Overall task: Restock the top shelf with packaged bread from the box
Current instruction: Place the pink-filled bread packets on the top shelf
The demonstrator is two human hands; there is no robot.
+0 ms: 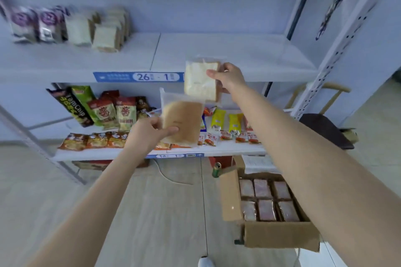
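White metal shelving fills the view against a pale wall, and every place below is given relative to the top shelf point(217, 54). A pale bread packet point(200, 81) is held upright in the right hand point(227, 78), whose grip is closed on the packet's right edge, level with the shelf's front lip. A browner bread packet point(181, 123) is pinched at its lower left corner by the left hand point(149, 133), well below that lip, in front of the snack-filled lower shelf point(227, 149). Bare board lies just behind the pale packet, so the right hand is judged the nearer one. Both packets are carried with their long axes roughly vertical. Shelved bread point(104, 30) is seen standing far left on the top shelf. More packets remain in the box point(280, 236) on the floor, below and right.
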